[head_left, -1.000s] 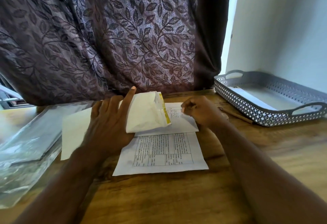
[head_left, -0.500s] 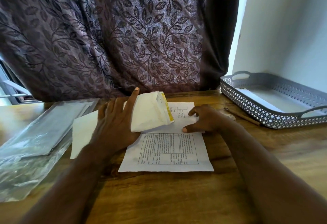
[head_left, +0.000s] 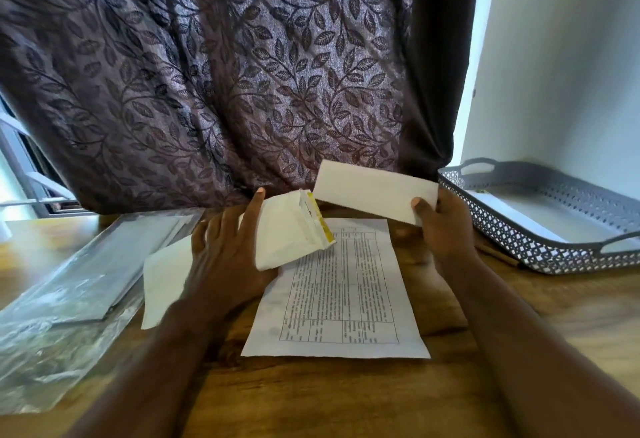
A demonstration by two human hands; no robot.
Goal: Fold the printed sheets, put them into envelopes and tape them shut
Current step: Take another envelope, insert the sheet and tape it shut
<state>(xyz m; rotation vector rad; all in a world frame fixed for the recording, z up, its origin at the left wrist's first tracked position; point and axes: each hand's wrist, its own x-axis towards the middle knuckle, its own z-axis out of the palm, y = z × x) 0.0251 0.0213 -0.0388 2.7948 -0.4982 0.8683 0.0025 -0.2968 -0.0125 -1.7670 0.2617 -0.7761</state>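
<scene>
Clear plastic packets (head_left: 69, 282) far L on wooden table (head_left: 311, 396). L hand (head_left: 225, 257), back up, index straight, holds white envelope (head_left: 291, 230), yellow-strip mouth tilted up, facing R. Printed sheet (head_left: 343, 292) flat at centre. R hand (head_left: 446, 226), raised, pinches folded sheet (head_left: 370, 192), thumb in front, just beside envelope mouth. Grey tray (head_left: 519, 240) far R.
</scene>
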